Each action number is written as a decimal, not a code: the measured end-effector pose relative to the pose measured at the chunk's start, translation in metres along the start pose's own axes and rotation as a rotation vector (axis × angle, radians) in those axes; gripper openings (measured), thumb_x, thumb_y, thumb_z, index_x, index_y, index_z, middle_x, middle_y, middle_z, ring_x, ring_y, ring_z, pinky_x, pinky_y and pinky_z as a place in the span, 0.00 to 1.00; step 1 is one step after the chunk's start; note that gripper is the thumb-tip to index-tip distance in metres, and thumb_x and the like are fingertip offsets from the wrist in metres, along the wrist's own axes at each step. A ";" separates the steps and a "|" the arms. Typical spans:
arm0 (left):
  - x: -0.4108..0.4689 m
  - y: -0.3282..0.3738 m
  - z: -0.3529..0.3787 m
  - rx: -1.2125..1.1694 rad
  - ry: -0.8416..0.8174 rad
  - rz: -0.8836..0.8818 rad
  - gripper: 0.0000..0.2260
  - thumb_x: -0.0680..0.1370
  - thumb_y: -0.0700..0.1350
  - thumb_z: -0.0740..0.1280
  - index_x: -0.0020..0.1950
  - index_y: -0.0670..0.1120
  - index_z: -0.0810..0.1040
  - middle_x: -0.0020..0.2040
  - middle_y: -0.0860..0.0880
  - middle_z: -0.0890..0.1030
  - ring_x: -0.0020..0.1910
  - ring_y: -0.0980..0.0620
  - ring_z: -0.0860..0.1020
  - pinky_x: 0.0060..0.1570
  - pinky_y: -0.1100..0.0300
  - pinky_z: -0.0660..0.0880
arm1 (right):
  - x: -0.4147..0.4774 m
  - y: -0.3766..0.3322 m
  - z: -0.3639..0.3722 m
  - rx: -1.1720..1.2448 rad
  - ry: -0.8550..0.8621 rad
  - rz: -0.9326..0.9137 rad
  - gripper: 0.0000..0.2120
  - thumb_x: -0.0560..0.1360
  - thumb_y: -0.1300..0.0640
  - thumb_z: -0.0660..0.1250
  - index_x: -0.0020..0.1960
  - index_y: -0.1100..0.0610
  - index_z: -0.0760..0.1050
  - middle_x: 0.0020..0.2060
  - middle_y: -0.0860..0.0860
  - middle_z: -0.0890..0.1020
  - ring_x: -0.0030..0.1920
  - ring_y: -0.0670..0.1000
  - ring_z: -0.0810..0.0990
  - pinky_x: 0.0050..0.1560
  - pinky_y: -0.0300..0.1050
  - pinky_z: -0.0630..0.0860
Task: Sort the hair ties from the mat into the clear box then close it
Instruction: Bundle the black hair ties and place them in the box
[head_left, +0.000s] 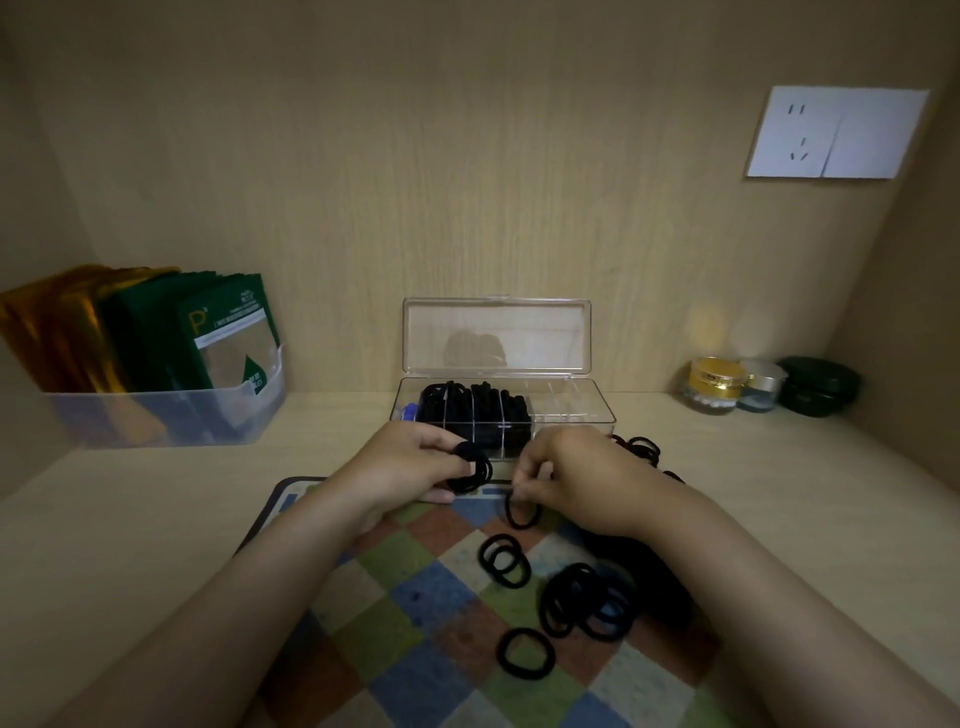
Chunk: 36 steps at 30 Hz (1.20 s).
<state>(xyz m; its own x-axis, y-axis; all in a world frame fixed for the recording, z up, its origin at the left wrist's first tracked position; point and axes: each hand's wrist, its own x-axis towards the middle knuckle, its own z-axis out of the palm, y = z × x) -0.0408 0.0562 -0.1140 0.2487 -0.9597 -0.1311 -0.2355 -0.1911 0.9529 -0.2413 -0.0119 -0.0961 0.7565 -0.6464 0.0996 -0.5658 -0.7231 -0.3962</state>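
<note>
1. Left hand (410, 467): fingers pinch a bunch of black hair ties (470, 470) above the checked mat (415, 597);
2. Open clear box (571, 410) behind, partly filled;
3. Right hand (566, 475): fingers grip one tie (519, 512); loose ties (587, 603) lie on the mat.

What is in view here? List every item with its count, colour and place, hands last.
clear plastic box: one, transparent, lid up, behind the mat; left compartments hold black ties, right ones look bare.
checked fabric mat: one, blue, green, red and cream squares, on the shelf in front.
loose black hair ties: many, black, scattered on the mat's right half.
translucent bin of sachets: one, green and gold packets, left.
cosmetic jars: three, gold-lidded, silver-lidded and dark green, right.
white wall socket: one, upper right on the back panel.
left hand: holds a bundle of black ties.
right hand: pinches a single tie.
</note>
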 end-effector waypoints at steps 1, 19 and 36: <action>0.000 -0.001 0.000 0.008 0.004 0.002 0.06 0.75 0.37 0.73 0.52 0.43 0.85 0.50 0.44 0.86 0.49 0.51 0.85 0.43 0.62 0.82 | -0.002 -0.002 -0.003 0.084 -0.007 -0.019 0.02 0.75 0.54 0.73 0.46 0.51 0.84 0.42 0.42 0.84 0.40 0.36 0.79 0.42 0.32 0.75; 0.000 -0.003 0.008 0.007 0.015 0.081 0.13 0.75 0.39 0.73 0.59 0.46 0.83 0.50 0.46 0.85 0.46 0.52 0.84 0.43 0.62 0.82 | -0.008 -0.016 -0.001 0.112 -0.103 -0.086 0.02 0.76 0.55 0.72 0.47 0.51 0.84 0.42 0.45 0.85 0.42 0.40 0.81 0.48 0.37 0.78; -0.004 -0.003 0.021 -0.177 -0.215 0.083 0.16 0.79 0.38 0.69 0.67 0.41 0.78 0.62 0.45 0.82 0.58 0.52 0.82 0.51 0.59 0.82 | 0.002 -0.006 0.008 0.259 0.320 0.058 0.03 0.71 0.56 0.77 0.42 0.49 0.85 0.34 0.42 0.84 0.32 0.35 0.78 0.34 0.27 0.69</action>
<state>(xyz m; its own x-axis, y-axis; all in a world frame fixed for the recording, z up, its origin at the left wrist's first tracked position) -0.0611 0.0565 -0.1217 0.0257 -0.9958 -0.0878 -0.0746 -0.0895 0.9932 -0.2338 -0.0072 -0.1010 0.5622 -0.7570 0.3329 -0.4724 -0.6244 -0.6220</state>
